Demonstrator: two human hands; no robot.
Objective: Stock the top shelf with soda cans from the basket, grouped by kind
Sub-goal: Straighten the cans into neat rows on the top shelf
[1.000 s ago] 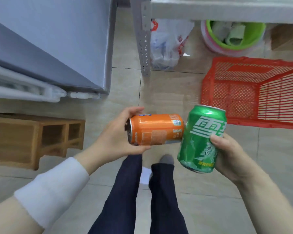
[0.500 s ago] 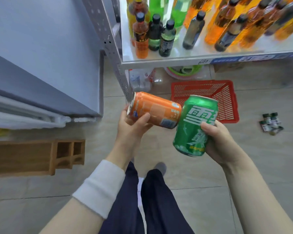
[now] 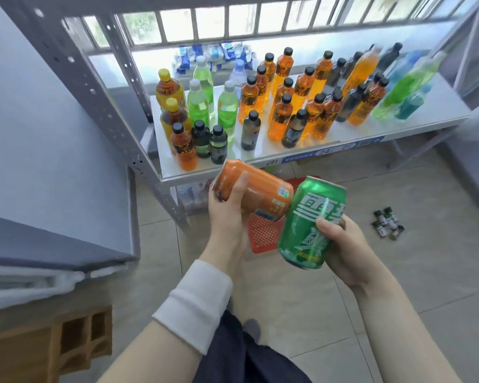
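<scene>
Grey tiled floor point(image 3: 398, 286) lying throughout, dark grout lines running across it. Barred window point(image 3: 233, 23) admitting bright daylight at the rear. Grey perforated metal shelving upright point(image 3: 94, 92) slanting along the left. Pale blue-grey wall point(image 3: 33, 120) standing at left. Wooden slatted crate point(image 3: 53, 346) sitting at lower left. Small dark vials point(image 3: 386, 223) lying clustered on the floor at right.
</scene>
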